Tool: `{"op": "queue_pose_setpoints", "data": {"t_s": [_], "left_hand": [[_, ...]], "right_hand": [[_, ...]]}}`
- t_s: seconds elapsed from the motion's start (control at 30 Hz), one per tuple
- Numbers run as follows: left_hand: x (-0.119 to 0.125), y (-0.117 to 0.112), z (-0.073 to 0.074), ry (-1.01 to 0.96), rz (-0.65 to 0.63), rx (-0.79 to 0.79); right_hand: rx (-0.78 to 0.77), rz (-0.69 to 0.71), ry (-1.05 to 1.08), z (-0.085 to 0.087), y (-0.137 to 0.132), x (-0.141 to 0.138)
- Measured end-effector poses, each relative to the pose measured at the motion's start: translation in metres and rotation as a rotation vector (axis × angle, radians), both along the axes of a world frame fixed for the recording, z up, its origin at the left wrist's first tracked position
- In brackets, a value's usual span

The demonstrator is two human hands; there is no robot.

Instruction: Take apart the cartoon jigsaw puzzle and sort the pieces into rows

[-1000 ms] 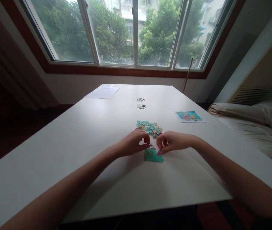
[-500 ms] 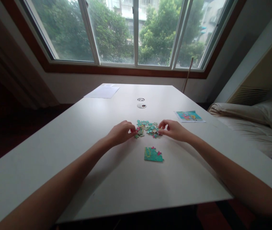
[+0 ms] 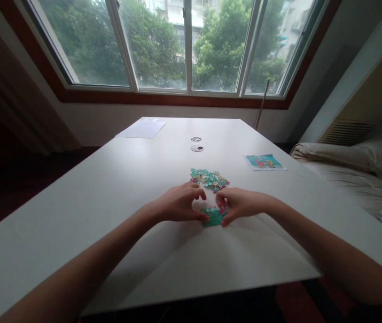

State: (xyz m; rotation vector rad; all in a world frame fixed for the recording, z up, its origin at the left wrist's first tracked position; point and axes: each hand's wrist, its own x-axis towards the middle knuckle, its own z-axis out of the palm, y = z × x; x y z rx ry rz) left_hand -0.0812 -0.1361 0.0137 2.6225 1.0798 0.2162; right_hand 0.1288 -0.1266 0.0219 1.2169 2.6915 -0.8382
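The left hand (image 3: 184,202) and right hand (image 3: 241,202) partly hide the joined puzzle section (image 3: 214,216), just below centre frame. Their thumbs stand well parted from curled fingertips; whether they grip it, I can't tell. Loose pieces (image 3: 210,178), individually hard to make out, lie above on the white table (image 3: 191,269), facing a wide window (image 3: 157,49) up top.

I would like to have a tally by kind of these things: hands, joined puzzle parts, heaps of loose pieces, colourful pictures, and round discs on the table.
Left hand: 1
Right hand: 1
Joined puzzle part: 1
Heap of loose pieces: 1 (pieces overlap, too small to count singly)
Colourful picture: 1
Round discs: 2
Total: 7
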Motion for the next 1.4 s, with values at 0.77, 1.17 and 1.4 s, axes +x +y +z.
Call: {"op": "queue_pose_setpoints", "data": {"t_s": [0.77, 1.17, 1.4], "left_hand": [[0.003, 0.003, -0.006, -0.704, 0.047, -0.511], [0.001, 0.008, -0.008, -0.514, 0.151, -0.224], [0.005, 0.008, -0.007, -0.736, 0.304, -0.611]], "right_hand": [[-0.934, -0.340, 0.977, -0.004, 0.000, -0.001], [-0.045, -0.270, 0.813, -0.011, 0.001, -0.015], [0.401, -0.250, 0.726, -0.004, -0.019, -0.026]]}}
